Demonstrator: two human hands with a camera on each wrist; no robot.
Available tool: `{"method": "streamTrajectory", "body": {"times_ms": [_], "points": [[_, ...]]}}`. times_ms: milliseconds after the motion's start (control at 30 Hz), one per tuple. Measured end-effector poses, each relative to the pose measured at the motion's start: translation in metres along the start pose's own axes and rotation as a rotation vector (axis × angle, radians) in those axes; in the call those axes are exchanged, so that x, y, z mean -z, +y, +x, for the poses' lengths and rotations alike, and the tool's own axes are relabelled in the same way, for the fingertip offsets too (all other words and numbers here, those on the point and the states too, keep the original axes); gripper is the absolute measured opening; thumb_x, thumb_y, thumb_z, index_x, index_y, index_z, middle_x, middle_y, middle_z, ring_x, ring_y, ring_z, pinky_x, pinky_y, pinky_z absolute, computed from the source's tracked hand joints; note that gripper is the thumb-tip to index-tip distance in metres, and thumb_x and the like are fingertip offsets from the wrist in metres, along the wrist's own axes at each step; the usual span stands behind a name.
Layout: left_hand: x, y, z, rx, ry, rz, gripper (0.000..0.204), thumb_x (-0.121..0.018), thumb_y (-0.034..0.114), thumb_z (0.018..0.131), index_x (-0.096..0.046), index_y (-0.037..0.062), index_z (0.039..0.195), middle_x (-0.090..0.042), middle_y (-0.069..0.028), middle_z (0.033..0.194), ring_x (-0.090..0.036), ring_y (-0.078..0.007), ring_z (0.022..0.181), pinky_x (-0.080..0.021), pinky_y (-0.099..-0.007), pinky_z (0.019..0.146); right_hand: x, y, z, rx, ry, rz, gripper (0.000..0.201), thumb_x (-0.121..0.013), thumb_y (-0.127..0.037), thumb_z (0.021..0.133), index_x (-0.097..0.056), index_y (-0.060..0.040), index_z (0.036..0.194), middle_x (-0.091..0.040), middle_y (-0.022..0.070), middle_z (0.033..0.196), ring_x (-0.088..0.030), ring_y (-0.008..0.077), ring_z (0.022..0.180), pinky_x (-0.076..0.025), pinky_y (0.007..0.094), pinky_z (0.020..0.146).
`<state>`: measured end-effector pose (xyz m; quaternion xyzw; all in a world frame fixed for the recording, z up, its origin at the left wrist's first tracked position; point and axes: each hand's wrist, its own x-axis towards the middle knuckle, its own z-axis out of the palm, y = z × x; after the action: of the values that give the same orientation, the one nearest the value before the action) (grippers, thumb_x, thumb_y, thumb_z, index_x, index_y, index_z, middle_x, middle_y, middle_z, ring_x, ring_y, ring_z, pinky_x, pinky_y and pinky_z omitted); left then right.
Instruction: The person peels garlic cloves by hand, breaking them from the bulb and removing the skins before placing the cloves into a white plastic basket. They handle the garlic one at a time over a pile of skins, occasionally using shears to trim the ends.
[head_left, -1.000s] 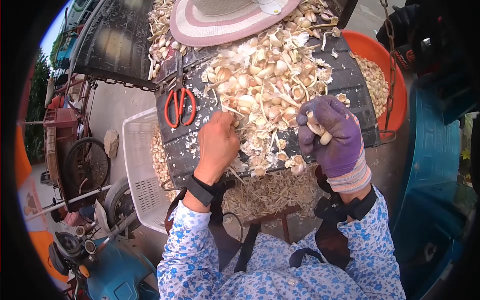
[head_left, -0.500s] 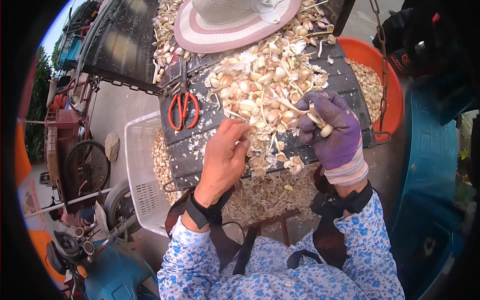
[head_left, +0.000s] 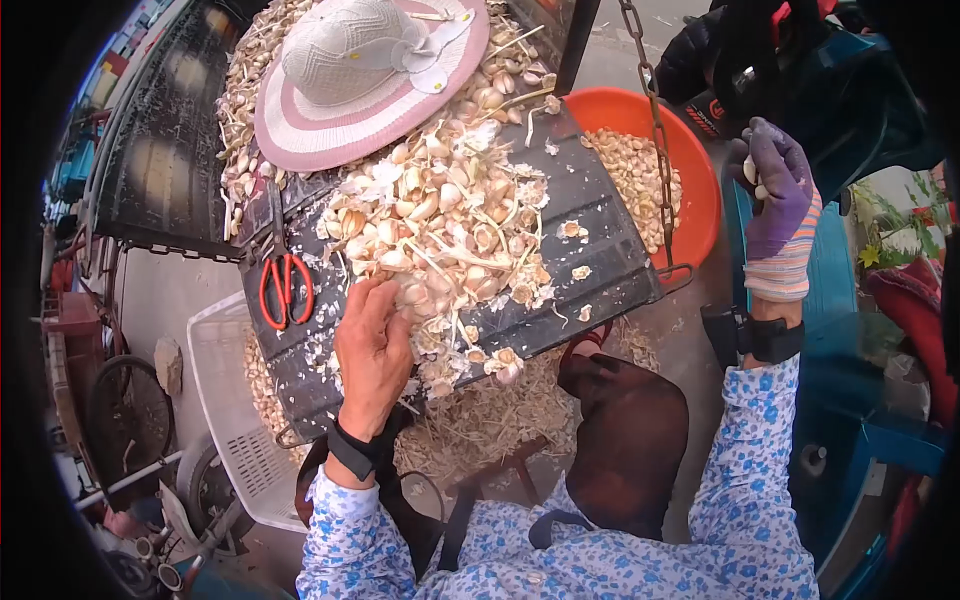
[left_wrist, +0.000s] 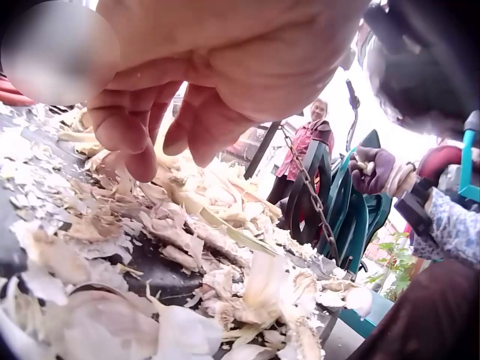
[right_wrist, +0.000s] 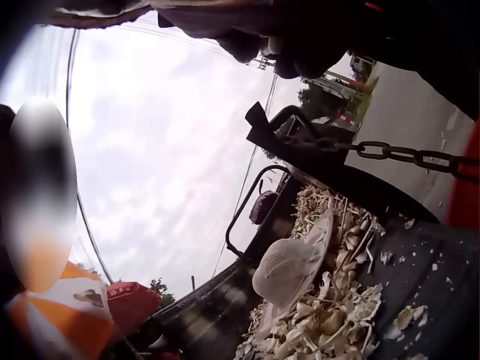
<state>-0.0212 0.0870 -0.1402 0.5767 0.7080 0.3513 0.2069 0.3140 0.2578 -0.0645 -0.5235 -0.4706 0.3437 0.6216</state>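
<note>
My bare left hand (head_left: 372,350) hovers at the near left side of the pile of garlic (head_left: 430,210), its fingers loosely bent over papery skins. In the left wrist view the fingers (left_wrist: 120,131) hang above the skins with nothing between them. My right hand (head_left: 782,205), in a purple glove with a striped cuff, is raised on the far right, past the orange basin (head_left: 708,190). Its curled fingers hold pale garlic cloves (head_left: 761,191). Peeled-looking cloves (head_left: 635,175) fill much of the basin. In the right wrist view the hand is dark and mostly cut off.
Red-handled scissors (head_left: 278,240) lie left of the pile on the black ridged panel (head_left: 600,250). A sun hat (head_left: 340,60) sits behind on more garlic. A chain (head_left: 655,120) hangs over the basin. A white crate (head_left: 205,380) stands left. Another person (left_wrist: 298,154) stands beyond.
My right hand has moved from the pile out to the right, past the basin, still holding cloves. The left hand stays by the pile. The head view has turned right.
</note>
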Motion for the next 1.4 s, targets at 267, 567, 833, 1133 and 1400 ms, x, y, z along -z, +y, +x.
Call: {"method": "streamTrajectory", "body": {"times_ms": [267, 567, 833, 1133, 1400], "points": [[-0.019, 0.005, 0.013, -0.320, -0.055, 0.261, 0.042, -0.063, -0.002, 0.069, -0.060, 0.0058, 0.110, -0.051, -0.0173, 0.124, -0.043, -0.0356, 0.121, -0.035, -0.0446, 0.097, 0.004, 0.050, 0.001, 0.019, 0.088, -0.133, 0.035, -0.064, -0.018, 0.088, -0.058, 0.0034, 0.114, -0.063, 0.0106, 0.102, -0.062, 0.0165, 0.091, -0.050, 0.0263, 0.079], [-0.019, 0.024, -0.010, -0.356, -0.036, 0.248, 0.030, -0.060, -0.006, 0.069, -0.062, 0.0020, 0.098, -0.059, -0.0132, 0.113, -0.052, -0.0338, 0.109, -0.041, -0.0409, 0.089, -0.085, -0.007, -0.115, -0.094, -0.789, -0.266, 0.019, -0.062, -0.017, 0.083, -0.064, -0.0027, 0.095, -0.064, 0.0089, 0.077, -0.063, 0.0197, 0.071, -0.048, 0.0312, 0.065], [-0.012, 0.005, -0.025, -0.285, 0.105, 0.150, 0.024, -0.062, -0.004, 0.071, -0.062, -0.0001, 0.095, -0.061, -0.0132, 0.105, -0.055, -0.0320, 0.101, -0.043, -0.0388, 0.084, -0.135, 0.036, -0.154, 0.473, -1.047, -1.160, 0.024, -0.064, -0.016, 0.076, -0.061, -0.0076, 0.098, -0.059, 0.0180, 0.104, -0.062, 0.0327, 0.094, -0.052, 0.0414, 0.076], [-0.004, 0.028, -0.019, 0.420, -0.116, -0.874, 0.017, -0.056, 0.016, 0.092, -0.057, 0.0000, 0.099, -0.059, -0.0004, 0.073, -0.056, -0.0066, 0.061, -0.040, -0.0217, 0.053, -0.137, 0.019, -0.160, -0.304, -0.831, -0.192, 0.022, -0.067, -0.009, 0.078, -0.061, 0.0010, 0.097, -0.057, 0.0002, 0.079, -0.051, 0.0064, 0.072, -0.044, 0.0219, 0.064], [0.023, 0.029, -0.017, 0.522, -0.351, -1.049, 0.014, -0.057, 0.015, 0.092, -0.061, 0.0024, 0.089, -0.064, -0.0030, 0.073, -0.058, -0.0066, 0.054, -0.038, -0.0173, 0.043, -0.136, 0.003, -0.166, 0.117, -0.888, -0.122, 0.018, -0.061, -0.010, 0.084, -0.064, 0.0004, 0.097, -0.062, 0.0163, 0.087, -0.062, 0.0307, 0.080, -0.048, 0.0360, 0.069]]}}
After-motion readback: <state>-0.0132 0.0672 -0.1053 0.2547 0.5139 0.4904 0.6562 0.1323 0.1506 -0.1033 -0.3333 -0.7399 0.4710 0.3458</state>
